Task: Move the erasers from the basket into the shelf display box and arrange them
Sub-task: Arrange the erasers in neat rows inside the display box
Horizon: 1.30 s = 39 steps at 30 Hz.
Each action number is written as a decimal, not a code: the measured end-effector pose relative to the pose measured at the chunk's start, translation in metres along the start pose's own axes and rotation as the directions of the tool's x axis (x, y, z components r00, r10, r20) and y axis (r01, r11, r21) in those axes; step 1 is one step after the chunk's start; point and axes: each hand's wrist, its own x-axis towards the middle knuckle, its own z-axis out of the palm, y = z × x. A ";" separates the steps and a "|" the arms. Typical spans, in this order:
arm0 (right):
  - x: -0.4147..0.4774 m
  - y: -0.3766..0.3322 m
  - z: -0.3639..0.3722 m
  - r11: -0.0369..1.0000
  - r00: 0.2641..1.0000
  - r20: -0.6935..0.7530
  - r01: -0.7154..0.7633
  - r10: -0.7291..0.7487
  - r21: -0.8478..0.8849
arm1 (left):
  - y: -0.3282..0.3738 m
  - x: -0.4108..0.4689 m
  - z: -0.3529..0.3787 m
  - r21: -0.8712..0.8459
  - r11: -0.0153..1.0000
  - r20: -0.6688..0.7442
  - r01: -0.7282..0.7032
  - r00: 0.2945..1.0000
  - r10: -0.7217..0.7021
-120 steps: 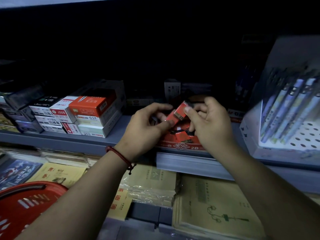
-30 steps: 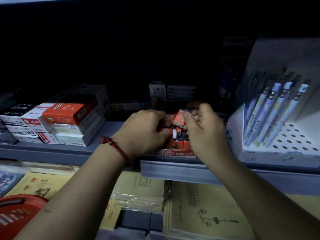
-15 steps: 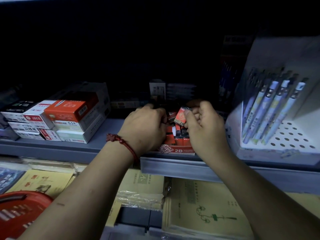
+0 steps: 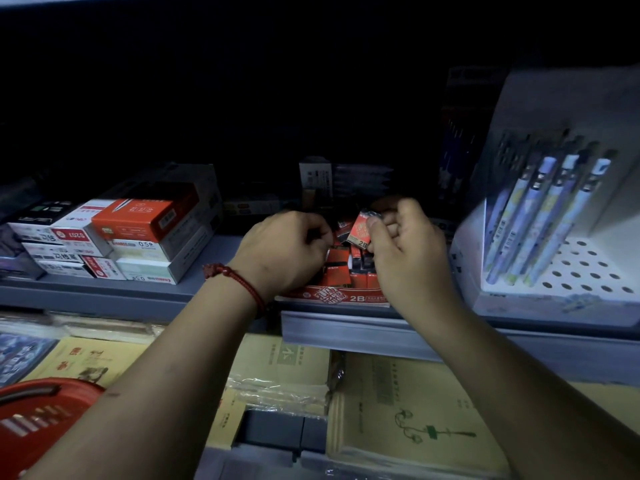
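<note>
A red display box marked 2B [image 4: 334,295] sits at the front edge of the grey shelf, holding several red and black erasers [image 4: 341,268] standing in rows. My right hand [image 4: 407,252] pinches one red eraser [image 4: 362,230] between thumb and fingers, tilted above the box. My left hand [image 4: 289,252] is curled over the box's left side with its fingertips among the erasers; whether it holds one is hidden. A red basket [image 4: 38,417] shows at the bottom left corner.
Stacked red, white and black refill boxes [image 4: 138,233] stand left of the display box. A white pen stand [image 4: 561,271] with several pens is at the right. Yellow notebooks [image 4: 408,424] lie on the lower shelf. The shelf's back is dark.
Both hands stay over the display box. My right hand has turned its eraser so the 2B face shows. My left hand has dropped slightly into the box's left side.
</note>
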 end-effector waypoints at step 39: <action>0.001 0.003 0.001 1.000 1.000 0.004 0.028 -0.028 -0.012 | 0.019 0.001 0.000 0.169 0.986 -0.050 -0.001 0.999 0.009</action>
